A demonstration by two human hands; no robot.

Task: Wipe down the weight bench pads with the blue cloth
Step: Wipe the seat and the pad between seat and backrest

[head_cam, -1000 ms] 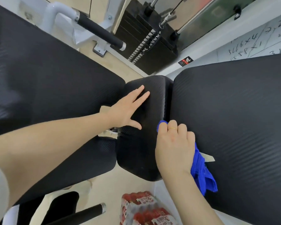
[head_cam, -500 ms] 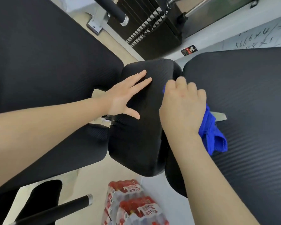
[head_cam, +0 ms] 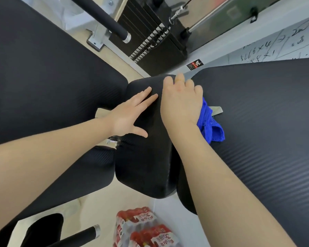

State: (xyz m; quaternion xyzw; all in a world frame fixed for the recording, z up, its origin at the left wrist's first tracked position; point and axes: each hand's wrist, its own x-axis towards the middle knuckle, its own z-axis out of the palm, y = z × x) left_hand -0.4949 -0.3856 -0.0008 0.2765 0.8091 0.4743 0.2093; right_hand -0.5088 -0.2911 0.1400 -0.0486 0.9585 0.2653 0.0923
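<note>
A small black pad sits in the middle, between a large black pad on the left and another large black pad on the right. My left hand lies flat on the small pad with its fingers spread. My right hand grips the blue cloth and presses it into the gap at the small pad's far right edge. Most of the cloth is hidden under that hand; a bunch of it hangs out onto the right pad.
A black weight stack with a cable stands at the back. A padded bar on a white frame reaches in from the upper left. Shrink-wrapped red-labelled bottles lie on the floor below. Another padded bar is at bottom left.
My right hand has slid the cloth away from me along the gap, from the small pad's middle to its far end. My left hand has stayed flat on the small pad.
</note>
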